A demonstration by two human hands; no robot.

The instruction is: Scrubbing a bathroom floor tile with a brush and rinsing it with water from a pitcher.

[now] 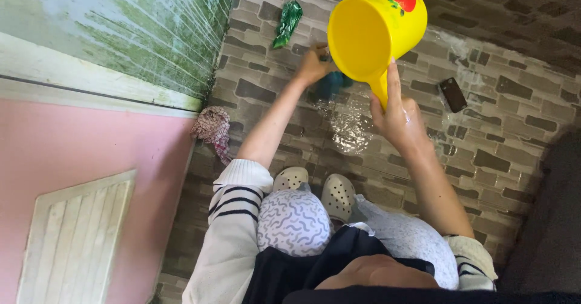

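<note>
I squat over a stone-patterned floor (484, 122). My right hand (399, 119) grips the handle of a yellow plastic jug (372, 31) with a red fruit picture, tipped with its mouth toward the floor. My left hand (311, 65) reaches forward and presses on a teal cloth (331, 85) lying on the wet floor. A shiny puddle of water (351, 131) spreads just below the cloth, between both hands. My white clogs (338, 195) stand just behind the puddle.
A green wrapper (287, 22) lies on the floor beyond my left hand. A dark rectangular object (452, 94) lies to the right. A patterned rag (213, 128) sits by the pink wall (91, 158) at left. A dark object borders the right edge.
</note>
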